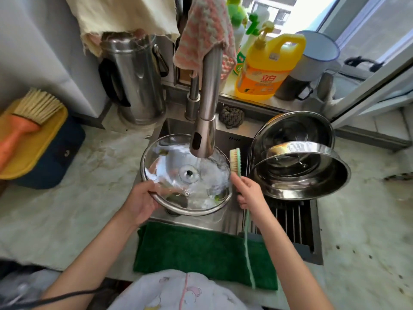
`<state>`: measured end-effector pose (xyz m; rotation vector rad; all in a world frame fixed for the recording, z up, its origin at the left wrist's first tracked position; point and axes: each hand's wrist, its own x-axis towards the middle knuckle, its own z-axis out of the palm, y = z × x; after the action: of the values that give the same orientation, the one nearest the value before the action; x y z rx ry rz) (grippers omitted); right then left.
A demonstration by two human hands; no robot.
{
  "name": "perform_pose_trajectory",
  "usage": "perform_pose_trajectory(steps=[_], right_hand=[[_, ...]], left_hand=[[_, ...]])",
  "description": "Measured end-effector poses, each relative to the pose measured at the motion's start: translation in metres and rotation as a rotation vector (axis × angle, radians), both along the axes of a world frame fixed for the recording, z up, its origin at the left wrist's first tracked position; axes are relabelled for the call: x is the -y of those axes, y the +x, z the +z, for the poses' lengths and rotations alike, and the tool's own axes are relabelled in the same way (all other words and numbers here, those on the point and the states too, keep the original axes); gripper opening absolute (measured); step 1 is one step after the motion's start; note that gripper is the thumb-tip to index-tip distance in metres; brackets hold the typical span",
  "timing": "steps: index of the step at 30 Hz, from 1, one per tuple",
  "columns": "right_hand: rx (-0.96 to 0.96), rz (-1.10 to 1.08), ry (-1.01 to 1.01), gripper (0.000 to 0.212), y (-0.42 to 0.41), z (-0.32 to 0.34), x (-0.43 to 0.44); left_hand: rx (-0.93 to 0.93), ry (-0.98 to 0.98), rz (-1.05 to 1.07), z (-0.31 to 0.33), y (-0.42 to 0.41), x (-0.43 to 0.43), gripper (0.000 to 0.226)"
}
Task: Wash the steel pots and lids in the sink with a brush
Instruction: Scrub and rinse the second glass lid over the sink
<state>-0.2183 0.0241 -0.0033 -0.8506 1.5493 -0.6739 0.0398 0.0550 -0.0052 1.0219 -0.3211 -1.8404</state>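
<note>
A glass lid with a steel rim point(169, 168) is held over the sink, underside up, with water from the faucet point(206, 121) running onto it. My left hand point(143, 202) grips its near-left rim. My right hand point(249, 193) holds a green-handled brush point(235, 161) upright just beside the lid's right rim, bristles facing the lid; a green cord hangs from the handle. Two steel pots point(299, 173) are stacked tilted on the drying rack to the right, the nearer one lying on its side.
A green towel point(201, 253) drapes the sink's front edge. A steel kettle point(134, 79) stands at back left. A yellow detergent bottle point(266, 68) and an enamel mug point(312, 54) stand on the windowsill. An orange brush on a yellow dustpan point(31, 135) lies at far left.
</note>
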Motion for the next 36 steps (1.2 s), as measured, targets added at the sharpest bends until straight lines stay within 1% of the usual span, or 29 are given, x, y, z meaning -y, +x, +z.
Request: perform_pose_trajectory(steps=[1,2,3,4,6,8,9,10,11,13,14,17,18,19,22,24,26,31,34,36], right_hand=[[0.126,-0.022,0.039,0.055,-0.004,0.002,0.003],[0.216,-0.043,0.069,0.051,-0.008,0.004,0.005],[0.251,-0.050,0.082,0.045,-0.011,0.007,0.006],[0.265,-0.051,0.076,0.037,-0.011,0.010,0.006],[0.203,-0.068,0.012,0.018,-0.009,0.015,0.005],[0.121,-0.080,-0.126,0.030,-0.004,0.026,0.004],[0.080,-0.080,-0.205,0.034,-0.002,0.032,0.004],[0.041,-0.078,-0.282,0.035,-0.001,0.037,0.003],[0.008,-0.071,-0.342,0.034,-0.002,0.040,0.005],[-0.044,-0.055,-0.412,0.034,-0.006,0.047,0.008],[-0.073,-0.034,-0.440,0.034,-0.009,0.051,0.011],[-0.181,0.042,-0.511,0.034,-0.012,0.057,0.018],[-0.205,0.057,-0.542,0.033,-0.010,0.057,0.019],[-0.226,0.067,-0.573,0.032,-0.008,0.056,0.020],[-0.239,0.099,-0.631,0.030,-0.004,0.049,0.022],[-0.233,0.108,-0.624,0.029,-0.005,0.042,0.025],[-0.231,0.111,-0.569,0.029,-0.006,0.034,0.028],[-0.240,0.121,-0.445,0.025,0.000,0.012,0.036],[-0.184,0.122,-0.354,0.027,0.010,-0.004,0.040],[-0.133,0.107,-0.291,0.026,0.018,-0.014,0.040]], left_hand=[[-0.019,0.007,0.002,-0.003,0.002,-0.002,0.024],[-0.045,0.016,-0.002,-0.009,0.005,-0.004,0.034],[-0.098,0.019,-0.024,-0.016,0.009,-0.006,0.049],[-0.181,0.010,-0.062,-0.024,0.012,-0.007,0.059],[-0.400,-0.047,-0.165,-0.031,0.010,-0.006,0.067],[-0.632,-0.101,-0.252,-0.037,0.007,-0.003,0.078],[-0.657,-0.106,-0.270,-0.035,0.003,-0.003,0.079],[-0.626,-0.090,-0.284,-0.039,0.000,-0.001,0.080],[-0.544,-0.072,-0.279,-0.040,-0.004,0.002,0.081],[-0.294,0.011,-0.242,-0.035,-0.015,0.010,0.077],[-0.206,0.072,-0.196,-0.032,-0.023,0.016,0.069],[-0.124,0.272,0.068,-0.026,-0.049,0.037,0.028],[-0.097,0.322,0.146,-0.028,-0.056,0.044,0.021],[-0.075,0.343,0.203,-0.031,-0.061,0.051,0.020],[-0.024,0.305,0.315,-0.038,-0.067,0.062,0.026],[0.079,0.251,0.369,-0.035,-0.062,0.063,0.026],[0.209,0.188,0.399,-0.031,-0.053,0.062,0.022],[0.375,0.014,0.422,-0.014,-0.026,0.056,0.023],[0.504,-0.084,0.395,0.002,-0.013,0.049,0.022],[0.574,-0.107,0.356,0.014,-0.005,0.047,0.019]])
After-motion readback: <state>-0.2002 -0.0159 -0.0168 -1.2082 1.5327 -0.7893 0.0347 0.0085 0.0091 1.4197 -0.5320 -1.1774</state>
